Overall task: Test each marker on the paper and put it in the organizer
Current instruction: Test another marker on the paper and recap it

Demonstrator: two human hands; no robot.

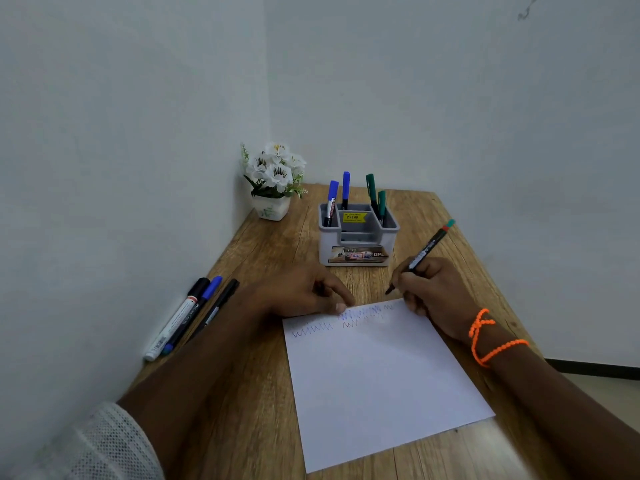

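A small desk corner in a home or a plain office is shown. A wood-grain counter [277,244] is pushed into the angle of two bare, pale painted walls [121,133]. A little pot of artificial white flowers [275,178] is set at the far corner, and a grey plastic desk organizer [358,237], with a yellow price sticker [354,216] still on it, is stood near the middle with markers in it. A sheet of white paper [381,375] is laid on the counter, and loose markers [194,313] are lined along the left wall. A dark skirting strip [595,367] is seen at the right.
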